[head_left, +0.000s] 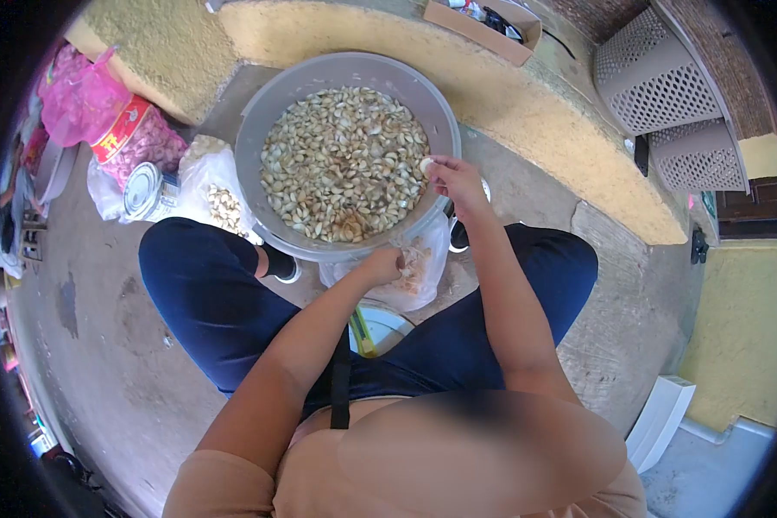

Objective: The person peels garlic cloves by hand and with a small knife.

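I am watching the right hand (456,180) pinching a pale garlic clove (426,165) between its fingertips, just over the right rim of the grey basin (354,67). The left hand (385,262) is curling at the basin's near edge, against a clear plastic bag (430,250); I cannot tell whether it is gripping anything. Loose cloves (337,164) are filling the basin. A tin can (143,191) is lying well to the left.

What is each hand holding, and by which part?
The right hand pinches a garlic clove by one end between fingertips, over the basin. The left hand is at the plastic bag; whether it holds anything cannot be told.
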A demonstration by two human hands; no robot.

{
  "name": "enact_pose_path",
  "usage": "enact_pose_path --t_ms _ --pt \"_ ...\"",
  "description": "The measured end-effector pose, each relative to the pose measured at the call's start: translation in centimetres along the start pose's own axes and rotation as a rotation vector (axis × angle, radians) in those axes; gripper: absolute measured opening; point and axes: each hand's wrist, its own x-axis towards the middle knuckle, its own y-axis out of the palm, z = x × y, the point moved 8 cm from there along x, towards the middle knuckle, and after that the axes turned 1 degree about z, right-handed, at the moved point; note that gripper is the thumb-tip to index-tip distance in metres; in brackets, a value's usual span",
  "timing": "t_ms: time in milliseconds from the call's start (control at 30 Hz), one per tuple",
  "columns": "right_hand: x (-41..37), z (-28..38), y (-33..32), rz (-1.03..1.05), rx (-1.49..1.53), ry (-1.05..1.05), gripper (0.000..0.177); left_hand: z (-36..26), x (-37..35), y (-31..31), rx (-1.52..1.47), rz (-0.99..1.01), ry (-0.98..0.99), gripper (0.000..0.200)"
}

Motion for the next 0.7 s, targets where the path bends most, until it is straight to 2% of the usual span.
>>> enact_pose_path --t_ms 133,200,267,367,467,533,600,667,700 --pt "1.3 -2.1 0.4 -0.033 -0.119 0.011 0.022 -1.6 -0.6 -1.0 0.112 0.033 -0.004 0.024" --pt "2.1 -2.8 0.8 -0.034 -0.232 -0.043 0.022 -1.9 -0.9 -1.3 0.173 0.035 -0.042 0.030" --pt "3.1 -4.3 1.1 -0.030 -0.370 -0.116 0.020 -2.2 -1.0 -1.2 0.162 0.031 0.016 0.033" --pt "4.3 -7.0 1.5 -0.039 -0.703 -0.124 0.014 -1.7 -0.8 -0.4 0.177 0.074 -0.006 0.036" --pt "5.5 -10.3 2.4 -0.032 -1.082 0.011 0.015 -1.4 -1.0 -0.1 0.247 0.103 -0.008 0.037" --pt "6.2 -11.5 4.9 0.104 -1.418 -0.148 0.016 -1.3 -1.0 -0.1 0.251 0.134 -0.036 0.033" --pt "7.1 -12.6 8.1 0.133 -1.613 -0.450 0.015 -1.2 -1.2 -0.4 0.196 0.186 -0.120 0.031" --pt "5.0 -8.2 14.4 0.230 -1.696 -0.631 0.011 -0.2 -0.1 0.5 0.178 0.172 -0.049 0.034" --pt "6.1 -7.3 15.9 0.254 -1.211 -0.269 0.011 0.7 0.8 1.4 0.169 0.166 -0.012 0.036"
